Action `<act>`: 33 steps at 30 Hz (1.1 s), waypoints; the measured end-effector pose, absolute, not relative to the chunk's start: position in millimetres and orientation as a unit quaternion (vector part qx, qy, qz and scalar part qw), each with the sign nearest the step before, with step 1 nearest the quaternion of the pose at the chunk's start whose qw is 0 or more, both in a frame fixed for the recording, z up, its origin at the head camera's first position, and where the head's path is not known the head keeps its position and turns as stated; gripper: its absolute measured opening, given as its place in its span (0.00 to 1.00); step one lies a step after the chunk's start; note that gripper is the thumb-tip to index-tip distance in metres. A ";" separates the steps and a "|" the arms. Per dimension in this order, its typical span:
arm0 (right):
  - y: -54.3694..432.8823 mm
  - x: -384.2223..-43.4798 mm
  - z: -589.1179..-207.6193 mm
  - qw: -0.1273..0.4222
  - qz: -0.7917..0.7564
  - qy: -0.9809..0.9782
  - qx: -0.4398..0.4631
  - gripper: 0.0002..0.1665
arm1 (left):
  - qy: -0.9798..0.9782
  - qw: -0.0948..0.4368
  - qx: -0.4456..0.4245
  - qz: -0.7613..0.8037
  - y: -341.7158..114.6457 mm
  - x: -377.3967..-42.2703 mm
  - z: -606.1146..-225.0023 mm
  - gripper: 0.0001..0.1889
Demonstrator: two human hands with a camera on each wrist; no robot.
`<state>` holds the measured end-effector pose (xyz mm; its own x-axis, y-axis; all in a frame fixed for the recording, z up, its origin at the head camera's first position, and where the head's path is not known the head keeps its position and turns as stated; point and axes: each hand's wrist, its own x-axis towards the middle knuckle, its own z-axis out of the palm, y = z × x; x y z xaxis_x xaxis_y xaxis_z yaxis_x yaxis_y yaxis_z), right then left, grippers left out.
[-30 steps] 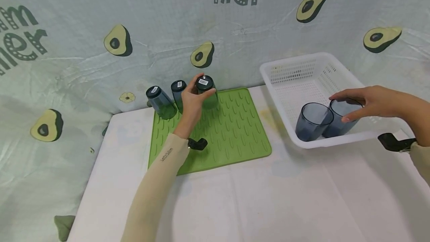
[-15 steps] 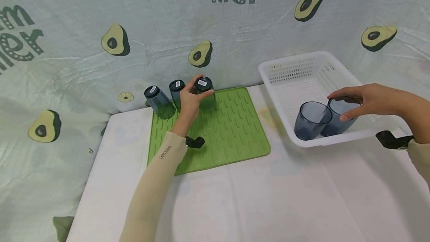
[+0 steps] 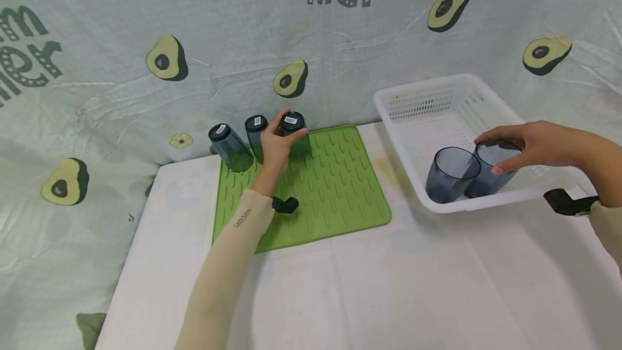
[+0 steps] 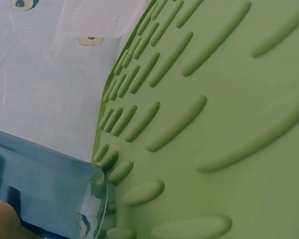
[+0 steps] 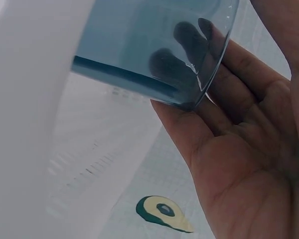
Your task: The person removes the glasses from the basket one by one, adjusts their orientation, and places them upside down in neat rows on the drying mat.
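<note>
The upside-down cup [image 3: 293, 121], near the middle of the frame, is in the left hand [image 3: 275, 146], with the thumb on one side and the fingers on the other. The right hand [image 3: 529, 147], at the right of the frame, pinches the upright cup [image 3: 494, 173] up by its rim.

Things could go wrong here. The upright cup looks smooth, and only the top part is held, so it could slip. If the right hand lifts it crooked, it could bump the neighbour cup [image 3: 452, 177], which it seems to touch, or knock the basket [image 3: 389, 106]. If the left hand pulls away too fast, it could tip the upside-down cup or push the middle cup [image 3: 256, 133] close beside it. The bumps on the green mat [image 3: 335, 199] could make a cup wobble too.

The upside-down cup sits mouth down at the back of the mat, between the left thumb and fingers. I can't tell if all of its rim touches the mat. The upright cup is under the right hand, inside the front of the basket. Farther out, past the middle cup, the end cup [image 3: 232, 150] stands upside down at the mat's upper left corner.
</note>
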<state>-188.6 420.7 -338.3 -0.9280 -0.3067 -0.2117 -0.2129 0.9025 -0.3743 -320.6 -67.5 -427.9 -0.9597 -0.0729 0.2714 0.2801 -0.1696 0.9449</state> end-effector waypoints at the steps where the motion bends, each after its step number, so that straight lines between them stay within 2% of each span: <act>1: 420.9 -188.5 -338.2 0.133 -0.172 0.967 -0.135 0.45 | -0.634 0.118 -0.079 -0.760 -66.8 -320.9 -428.3 0.35; 13: 422.5 -189.5 -338.2 0.126 -0.167 0.968 -0.140 0.45 | -0.684 0.155 -0.039 -0.712 -60.6 -325.9 -433.0 0.35; 27: 422.0 -189.9 -343.0 0.130 -0.166 0.968 -0.137 0.45 | -0.711 0.157 -0.045 -0.684 -62.3 -323.0 -433.3 0.36; 33: 422.7 -190.5 -338.8 0.156 -0.149 0.962 -0.167 0.48 | -0.711 0.157 -0.054 -0.684 -64.3 -323.3 -433.2 0.36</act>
<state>-190.5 422.7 -338.8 -0.8956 -0.3682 -0.2497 -0.2751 0.8995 -0.3395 -323.3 -64.3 -433.2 -0.9448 -0.1390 0.2968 0.2912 0.0597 0.9548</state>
